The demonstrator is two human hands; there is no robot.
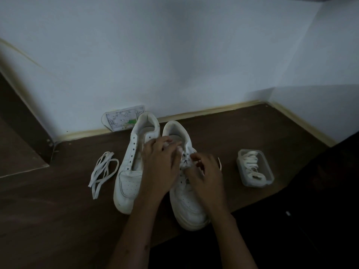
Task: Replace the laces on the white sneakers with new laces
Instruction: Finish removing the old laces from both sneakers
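Observation:
Two white sneakers stand side by side on the dark wooden surface, toes toward me. The left sneaker [129, 171] has bare eyelets and no lace. Both hands work over the right sneaker [186, 202]. My left hand [159, 164] pinches the lace near the top eyelets by the tongue. My right hand [206, 171] pinches the lace at the shoe's right side, and a lace end [220, 164] sticks out beside it. A loose white lace [103, 171] lies in loops left of the sneakers. A clear plastic box [254, 167] on the right holds coiled white laces.
A white wall runs behind the sneakers with a pale baseboard [204, 111]. A printed packet [124, 119] leans against the wall behind the left sneaker. The wooden surface's front edge [213, 224] drops into darkness at lower right. A raised wooden ledge [21, 148] sits at far left.

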